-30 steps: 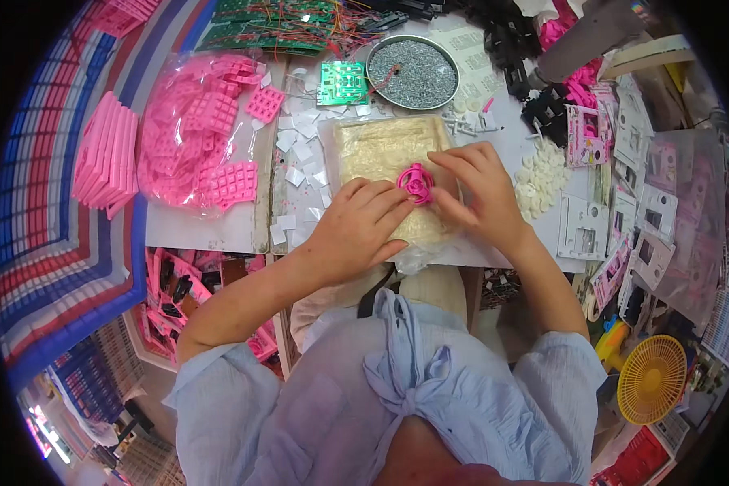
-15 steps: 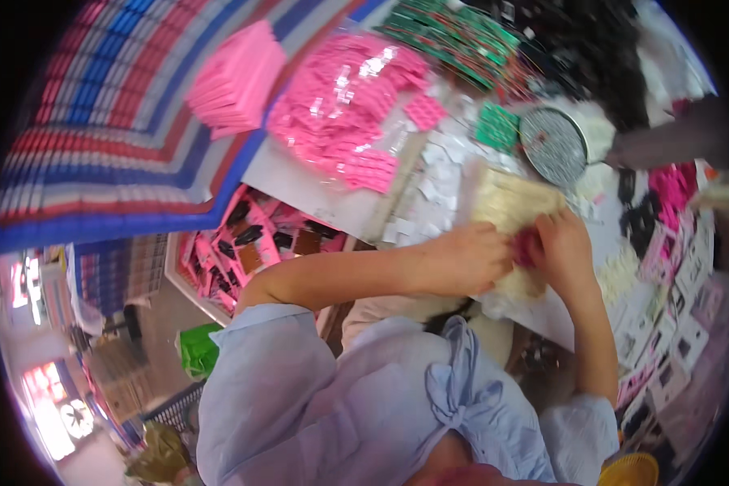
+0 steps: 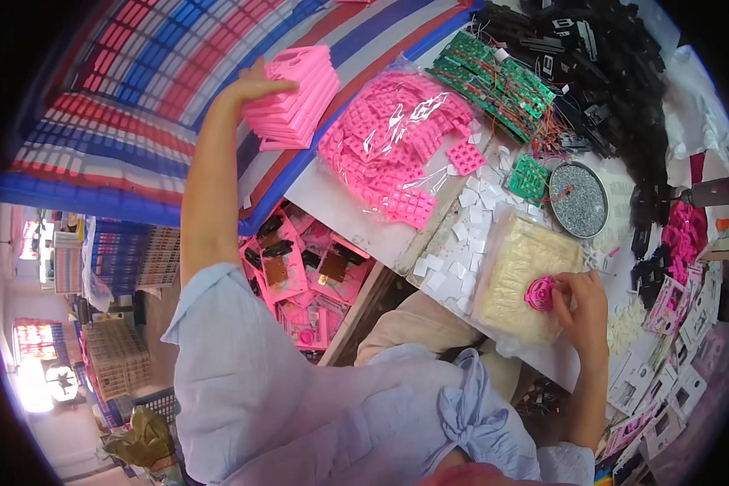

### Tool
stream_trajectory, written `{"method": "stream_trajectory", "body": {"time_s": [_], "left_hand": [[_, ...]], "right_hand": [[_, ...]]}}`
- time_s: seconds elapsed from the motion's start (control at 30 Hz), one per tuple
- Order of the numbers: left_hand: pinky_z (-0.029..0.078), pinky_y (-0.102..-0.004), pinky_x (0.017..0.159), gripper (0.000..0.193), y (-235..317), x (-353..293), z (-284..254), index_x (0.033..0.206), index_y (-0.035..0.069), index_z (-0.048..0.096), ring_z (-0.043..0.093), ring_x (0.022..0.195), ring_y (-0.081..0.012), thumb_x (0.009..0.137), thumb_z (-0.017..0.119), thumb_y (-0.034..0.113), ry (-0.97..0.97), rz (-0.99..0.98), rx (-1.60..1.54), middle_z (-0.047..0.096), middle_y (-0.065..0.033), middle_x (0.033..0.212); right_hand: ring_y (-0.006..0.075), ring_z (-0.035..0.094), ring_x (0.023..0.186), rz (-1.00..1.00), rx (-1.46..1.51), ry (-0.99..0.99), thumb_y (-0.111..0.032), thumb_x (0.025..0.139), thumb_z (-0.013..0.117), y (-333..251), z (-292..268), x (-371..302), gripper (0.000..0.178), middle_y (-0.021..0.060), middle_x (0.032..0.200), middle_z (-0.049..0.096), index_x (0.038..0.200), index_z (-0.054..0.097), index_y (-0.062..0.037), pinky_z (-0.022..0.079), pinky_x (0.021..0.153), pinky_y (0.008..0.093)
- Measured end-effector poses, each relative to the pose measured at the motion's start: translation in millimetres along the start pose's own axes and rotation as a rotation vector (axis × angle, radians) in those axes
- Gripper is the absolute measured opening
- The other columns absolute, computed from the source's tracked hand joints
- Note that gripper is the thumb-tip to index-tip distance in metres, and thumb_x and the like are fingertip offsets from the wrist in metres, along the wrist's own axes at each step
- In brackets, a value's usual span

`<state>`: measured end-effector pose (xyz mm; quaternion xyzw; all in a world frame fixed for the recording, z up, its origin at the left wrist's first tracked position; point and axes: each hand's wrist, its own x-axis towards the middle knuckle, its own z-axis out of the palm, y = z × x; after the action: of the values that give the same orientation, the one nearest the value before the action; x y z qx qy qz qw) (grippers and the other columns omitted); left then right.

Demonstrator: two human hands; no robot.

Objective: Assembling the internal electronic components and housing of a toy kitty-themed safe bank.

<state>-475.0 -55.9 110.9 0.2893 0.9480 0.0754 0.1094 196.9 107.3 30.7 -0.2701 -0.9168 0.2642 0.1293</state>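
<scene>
- Head view: the left hand (image 3: 261, 84) is at the upper left edge of a pink stack (image 3: 306, 99), its thumb lying over the edge and the other fingers behind; cannot tell whether they are clamped on it
- The pink stack sits on a striped surface (image 3: 150, 89), left of the desk (image 3: 322, 193)
- The right hand (image 3: 581, 309) is at a pink ring (image 3: 538, 294), fingers bent and tips at its right edge; cannot tell whether they pinch it
- The pink ring is over the lower right part of a wrapped cream block (image 3: 520, 267) on the desk
- White scraps (image 3: 476, 196) are strewn left of the block
- Bagged pink keypads (image 3: 389, 134) lie between stack and block
- A small green board (image 3: 528, 179) is just beside a round dish (image 3: 606, 212) of grey bits (image 3: 578, 201)
- Green boards (image 3: 490, 77) with red wires lie farther back
</scene>
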Motion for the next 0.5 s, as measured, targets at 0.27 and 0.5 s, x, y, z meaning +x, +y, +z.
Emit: {"method": "stream_trajectory", "body": {"time_s": [0.27,0.5], "left_hand": [[0.023,-0.0634,0.113,0.133,180,-194,64,0.16,0.007,0.014,0.024,0.142,-0.0541,0.061,0.087,0.057,0.711,0.813,-0.146,0.02,-0.036,0.155],[0.034,-0.0484,0.115,0.11,246,-347,153,0.159,0.001,0.011,0.042,0.139,-0.0368,0.079,0.082,0.025,-0.383,0.826,-0.996,0.033,-0.0262,0.153]], "right_hand": [[0.0161,0.057,0.089,0.071,0.557,0.249,-0.004,0.082,0.072,-33,0,-2,0.054,0.0126,0.12,0.061,0.134,0.057,-0.0021,0.05,0.076,0.0309],[0.0126,0.064,0.102,0.199,1.33,0.073,-0.016,0.094,0.069,-48,13,-11,0.044,0.0074,0.116,0.066,0.132,0.055,0.0,0.055,0.082,0.0301]]}}
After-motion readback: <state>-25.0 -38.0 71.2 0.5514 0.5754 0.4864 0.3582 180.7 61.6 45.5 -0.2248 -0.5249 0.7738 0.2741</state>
